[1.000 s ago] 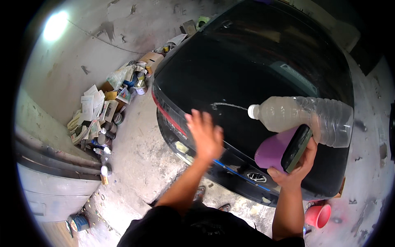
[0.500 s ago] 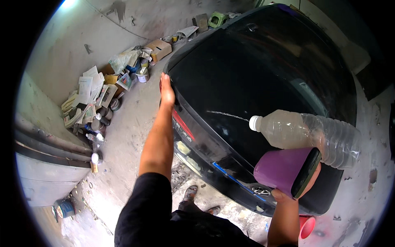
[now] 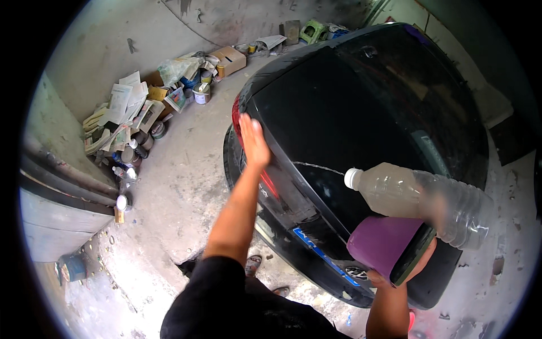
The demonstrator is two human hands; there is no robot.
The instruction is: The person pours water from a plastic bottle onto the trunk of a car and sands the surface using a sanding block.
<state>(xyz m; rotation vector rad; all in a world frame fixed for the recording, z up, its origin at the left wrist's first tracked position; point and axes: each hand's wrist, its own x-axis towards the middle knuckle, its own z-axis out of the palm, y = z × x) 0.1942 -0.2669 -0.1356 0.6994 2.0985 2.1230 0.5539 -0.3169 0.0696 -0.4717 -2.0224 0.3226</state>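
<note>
My left hand (image 3: pixel 256 144) lies with fingers stretched out on the rear edge of a black car (image 3: pixel 316 101), beside its red tail light (image 3: pixel 236 121). My right hand (image 3: pixel 420 271) grips a clear ribbed plastic bottle (image 3: pixel 389 186) with a white cap. The same hand holds a purple-faced sanding pad (image 3: pixel 384 240) with a dark backing below the bottle; some of its fingers are hidden behind these. From the cap a thin stream of water (image 3: pixel 319 166) squirts leftward onto the trunk lid. A blue strip (image 3: pixel 319 251) runs along the car's back.
Along the left wall lie piled papers (image 3: pixel 121 107), paint cans (image 3: pixel 201 93) and a cardboard box (image 3: pixel 228 59). A green stool (image 3: pixel 313 31) stands farther back. A blue can (image 3: pixel 72 267) sits at the lower left. Part of a red container (image 3: pixel 411 320) shows behind my right forearm.
My left hand has slid along the car's edge toward me, uncovering more of the tail light. The view has shifted. Water still squirts from the bottle in my right hand.
</note>
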